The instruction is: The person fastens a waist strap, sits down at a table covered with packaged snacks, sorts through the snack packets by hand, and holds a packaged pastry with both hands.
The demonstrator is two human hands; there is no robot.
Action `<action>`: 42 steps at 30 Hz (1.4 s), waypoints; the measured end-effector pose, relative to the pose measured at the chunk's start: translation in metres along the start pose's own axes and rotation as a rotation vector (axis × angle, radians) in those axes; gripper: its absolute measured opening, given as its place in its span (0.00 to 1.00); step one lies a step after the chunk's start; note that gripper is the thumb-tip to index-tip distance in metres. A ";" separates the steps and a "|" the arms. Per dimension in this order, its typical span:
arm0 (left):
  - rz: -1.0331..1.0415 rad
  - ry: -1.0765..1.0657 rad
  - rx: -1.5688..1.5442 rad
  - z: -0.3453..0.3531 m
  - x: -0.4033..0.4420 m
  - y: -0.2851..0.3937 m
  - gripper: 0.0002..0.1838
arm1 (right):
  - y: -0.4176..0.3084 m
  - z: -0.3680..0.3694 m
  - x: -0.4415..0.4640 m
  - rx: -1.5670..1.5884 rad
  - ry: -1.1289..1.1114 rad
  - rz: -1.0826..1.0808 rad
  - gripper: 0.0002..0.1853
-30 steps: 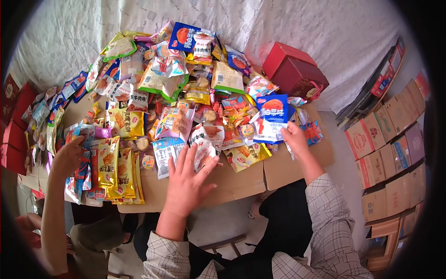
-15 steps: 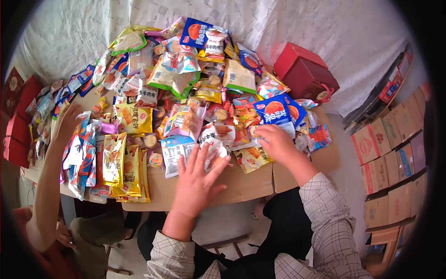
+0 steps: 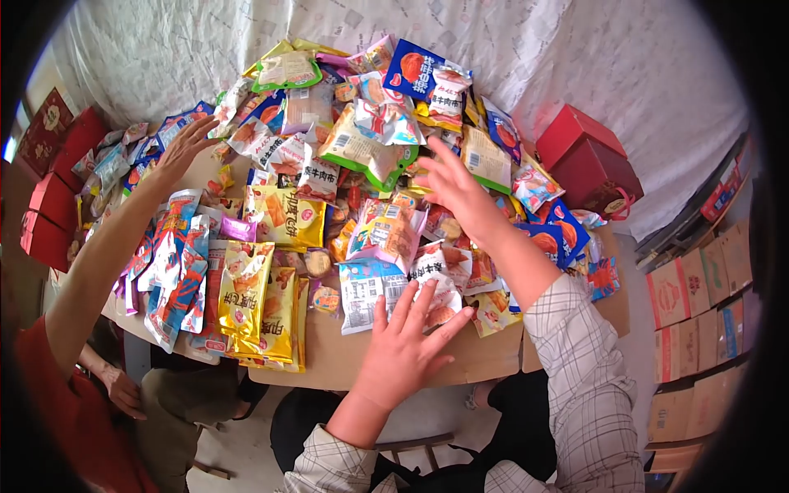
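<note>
My left hand (image 3: 407,341) lies with fingers spread at the front of a heap of snack packets. Its fingertips touch or hover just over a white packet with black lettering (image 3: 440,267); contact is hard to tell. Beside them is a blue-and-white packet with printed text (image 3: 366,300). My right hand (image 3: 456,185) reaches over the middle of the heap, fingers apart and holding nothing visible. Near those fingers are a cream bag with green edging (image 3: 362,144) and another cream bag (image 3: 485,160). A pink-edged packet of biscuits (image 3: 386,230) lies between my hands.
At left, another person's hand (image 3: 185,152) stretches over the table. Upright yellow packets (image 3: 244,296) and blue-red packets (image 3: 174,271) stand at the front left. Red gift boxes (image 3: 588,160) sit behind right, more red boxes (image 3: 62,193) at left. Cartons (image 3: 699,287) are stacked at far right.
My right hand has left the blue packets on the right and moved up and inward over the heap. The other person's hand reaches farther in. The view has shifted left.
</note>
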State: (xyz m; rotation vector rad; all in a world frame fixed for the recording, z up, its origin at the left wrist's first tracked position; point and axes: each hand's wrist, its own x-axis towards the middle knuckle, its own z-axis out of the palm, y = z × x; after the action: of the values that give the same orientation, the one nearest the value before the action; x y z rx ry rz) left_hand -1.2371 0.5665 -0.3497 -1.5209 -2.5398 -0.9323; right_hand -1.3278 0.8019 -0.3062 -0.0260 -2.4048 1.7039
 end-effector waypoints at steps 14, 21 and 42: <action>-0.026 0.025 -0.001 -0.003 -0.001 -0.001 0.49 | 0.020 -0.021 -0.004 0.513 0.184 0.091 0.26; -0.017 0.017 0.019 -0.007 -0.011 0.004 0.50 | 0.042 -0.136 -0.080 -0.023 0.629 0.160 0.20; -0.005 0.003 -0.016 0.001 0.002 -0.008 0.48 | 0.025 0.067 0.053 -0.959 -0.072 -0.111 0.27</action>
State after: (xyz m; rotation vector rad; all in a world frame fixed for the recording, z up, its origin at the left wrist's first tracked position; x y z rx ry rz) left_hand -1.2448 0.5660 -0.3538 -1.5168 -2.5422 -0.9574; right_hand -1.3932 0.7543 -0.3436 0.0322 -2.9471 0.3880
